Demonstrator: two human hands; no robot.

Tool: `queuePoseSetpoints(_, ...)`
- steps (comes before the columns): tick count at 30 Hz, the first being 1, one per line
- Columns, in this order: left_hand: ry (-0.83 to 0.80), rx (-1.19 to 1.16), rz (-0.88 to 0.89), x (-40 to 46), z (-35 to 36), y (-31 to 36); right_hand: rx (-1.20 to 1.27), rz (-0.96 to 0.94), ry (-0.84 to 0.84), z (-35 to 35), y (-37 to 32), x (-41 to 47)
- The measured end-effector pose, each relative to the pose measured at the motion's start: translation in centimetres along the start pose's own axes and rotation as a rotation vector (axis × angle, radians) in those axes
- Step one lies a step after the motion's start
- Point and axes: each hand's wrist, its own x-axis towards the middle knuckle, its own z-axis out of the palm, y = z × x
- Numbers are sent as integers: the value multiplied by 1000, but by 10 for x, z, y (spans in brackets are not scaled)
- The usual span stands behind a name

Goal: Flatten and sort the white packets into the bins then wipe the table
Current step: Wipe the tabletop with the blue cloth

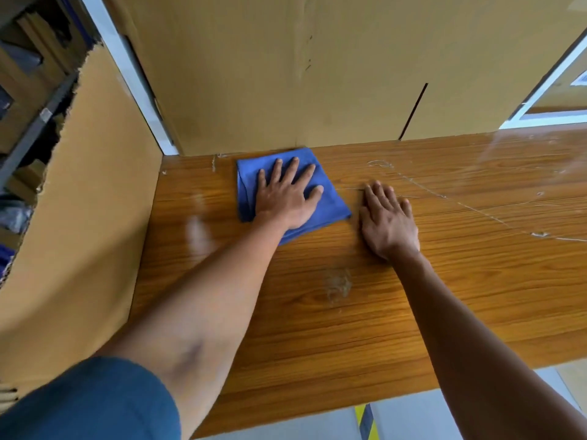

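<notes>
1. Bright, even daylight; source appears upper right.
2. Glare streak on table [524, 160] at far right corner.
3. Soft shadows only, under hands.
4. Wide-angle bowing at frame edges.
5. Near sleeve [89, 404] out of focus; slight blur overall.

Single head-worn view — looks forward and steeply down from above the near edge of the tabletop [413, 296], facing a cardboard wall [286, 74] at the far side. Close range — both forearms enter from the bottom edge.
</notes>
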Motion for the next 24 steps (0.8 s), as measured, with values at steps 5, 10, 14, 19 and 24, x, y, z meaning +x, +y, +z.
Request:
queuePoseSetpoints(5, -31, 34, -88, 0, -15, -49, -104, -13, -58, 2, -8, -2)
queuePoseSetpoints(10, 13, 7, -64, -79, 2, -43, -112, -56, -78, -1, -12, -9)
queuePoseSetpoints(14, 26, 6, -110, -32, -12, -53, -119, -74, -59, 5, -12, -11)
queuePoseSetpoints(19, -27, 42, -101, -4, -21, -63, -120, -79, -71, 7, -11, -9)
queuePoseSetpoints(24, -107, -35, -94, -78, -11, -60, -112, -72, -92, 1, -14, -14)
